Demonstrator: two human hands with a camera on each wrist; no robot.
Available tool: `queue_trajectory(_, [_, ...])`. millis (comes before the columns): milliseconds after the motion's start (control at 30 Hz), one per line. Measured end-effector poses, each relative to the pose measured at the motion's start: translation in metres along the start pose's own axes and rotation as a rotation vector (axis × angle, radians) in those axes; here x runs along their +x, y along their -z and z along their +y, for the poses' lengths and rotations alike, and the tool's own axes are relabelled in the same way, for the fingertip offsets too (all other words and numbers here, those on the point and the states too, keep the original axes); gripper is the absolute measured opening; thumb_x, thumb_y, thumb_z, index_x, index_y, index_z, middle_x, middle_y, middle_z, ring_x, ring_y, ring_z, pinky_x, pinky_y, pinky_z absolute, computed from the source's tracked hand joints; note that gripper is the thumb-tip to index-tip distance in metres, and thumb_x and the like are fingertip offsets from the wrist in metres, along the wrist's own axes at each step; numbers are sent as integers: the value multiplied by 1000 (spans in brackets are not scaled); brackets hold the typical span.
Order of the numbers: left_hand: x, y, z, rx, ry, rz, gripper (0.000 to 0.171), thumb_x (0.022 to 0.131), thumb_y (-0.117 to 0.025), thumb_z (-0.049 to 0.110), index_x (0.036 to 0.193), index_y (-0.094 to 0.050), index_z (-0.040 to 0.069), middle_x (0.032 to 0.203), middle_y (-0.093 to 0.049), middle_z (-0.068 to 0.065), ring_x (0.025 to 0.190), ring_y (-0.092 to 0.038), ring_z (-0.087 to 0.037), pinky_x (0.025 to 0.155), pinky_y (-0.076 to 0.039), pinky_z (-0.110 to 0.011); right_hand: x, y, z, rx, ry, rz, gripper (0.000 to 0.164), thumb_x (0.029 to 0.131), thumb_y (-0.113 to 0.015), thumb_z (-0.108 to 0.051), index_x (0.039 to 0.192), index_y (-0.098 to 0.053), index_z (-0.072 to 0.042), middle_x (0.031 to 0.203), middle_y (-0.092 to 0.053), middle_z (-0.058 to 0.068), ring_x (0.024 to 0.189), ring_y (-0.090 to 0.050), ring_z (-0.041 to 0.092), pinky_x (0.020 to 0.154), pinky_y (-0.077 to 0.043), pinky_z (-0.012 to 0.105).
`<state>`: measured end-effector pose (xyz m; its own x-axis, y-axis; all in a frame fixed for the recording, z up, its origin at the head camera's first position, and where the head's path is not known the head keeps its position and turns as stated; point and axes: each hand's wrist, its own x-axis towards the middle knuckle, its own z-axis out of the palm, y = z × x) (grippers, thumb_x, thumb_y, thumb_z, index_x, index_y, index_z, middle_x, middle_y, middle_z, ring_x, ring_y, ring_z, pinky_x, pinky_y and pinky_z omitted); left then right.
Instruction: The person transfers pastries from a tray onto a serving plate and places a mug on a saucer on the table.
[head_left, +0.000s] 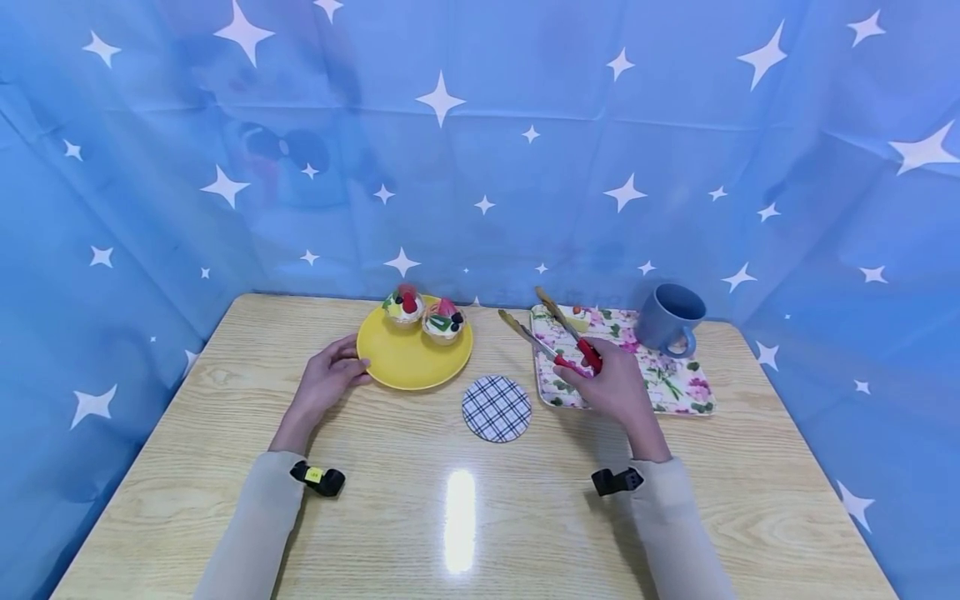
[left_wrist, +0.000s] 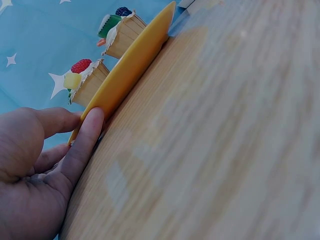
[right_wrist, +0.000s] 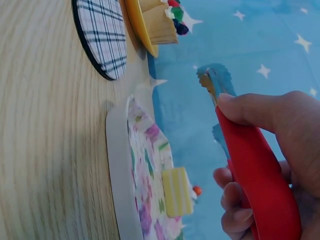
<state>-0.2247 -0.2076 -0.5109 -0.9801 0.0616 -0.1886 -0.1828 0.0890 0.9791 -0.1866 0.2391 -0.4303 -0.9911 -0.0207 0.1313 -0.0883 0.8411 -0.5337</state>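
Left hand (head_left: 330,372) pinches the near-left rim of the yellow plate (head_left: 408,367), thumb against the outer edge; its other fingertips are partly hidden behind the rim. Plate is round, smooth, low on the bench (head_left: 390,517), left of centre, far side. Two tarts on its far part: left tart (head_left: 405,308) with a raspberry, right tart (head_left: 444,325) with a dark berry and a green slice; cream tops, pale ridged cases.

Right hand (head_left: 618,383) grips the tongs (head_left: 590,356) by smooth red handles, thumb on one, fingers curled round the other (handle ends run out of the right wrist view). Tong arms stand apart above the tray (head_left: 660,400), scalloped tips pointing far left. Tips look brownish from the head, bluish from the wrist; true colour unclear.

Cake (right_wrist: 177,192) on the tray's far left: yellow and white layers, orange bead on top. Tongs partly cover it in the head view. Tray is floral-printed with a pale raised rim; its far right corner is hidden by the mug (head_left: 663,321), blue-grey, handle toward near right.

Coaster (head_left: 497,408), a plaid disc with dark edge, lies between plate and tray. Bench surface: wood grain, one glare patch near.
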Motion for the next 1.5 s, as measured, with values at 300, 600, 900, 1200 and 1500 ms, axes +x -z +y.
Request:
queue_trajectory(300, [0, 0, 0, -1, -5, 1, 65, 103, -63, 12, 161, -35, 15, 132, -51, -13, 96, -70, -2, 91, -64, -22, 1, 6, 11, -7, -26, 16, 57, 88, -80, -45, 125, -65, -4, 82, -55, 10, 67, -46, 24, 51, -38, 29])
queue_trajectory(600, [1, 0, 0, -8, -4, -1, 65, 102, -64, 13, 161, -35, 15, 132, -52, -13, 95, -70, -2, 91, -64, -22, 1, 14, 23, -8, -63, 13, 65, 90, -77, -46, 135, -60, -1, 98, -64, 19, 71, -50, 26, 52, -41, 29])
queue_trajectory(900, [1, 0, 0, -12, -2, -1, 65, 102, -64, 13, 160, -36, 15, 131, -52, -13, 95, -70, -2, 90, -64, -22, 1, 18, 32, -26, -78, 25, 65, 92, -75, -45, 135, -61, 1, 103, -66, 20, 78, -56, 27, 57, -46, 27])
queue_trajectory(1200, [0, -1, 0, 3, -7, -6, 65, 103, -64, 15, 161, -34, 15, 132, -52, -13, 95, -70, -2, 90, -64, -22, 2, 22, 42, -18, -100, 37, 55, 93, -75, -47, 120, -65, 0, 89, -61, 14, 70, -53, 26, 53, -42, 29])
queue_trajectory(1500, [0, -1, -2, 5, -13, 1, 64, 103, -63, 16, 161, -34, 15, 132, -52, -14, 98, -70, -3, 92, -64, -24, 4, 22, 57, -9, -127, 20, 57, 91, -75, -51, 115, -64, 0, 82, -57, 12, 67, -51, 25, 53, -41, 29])
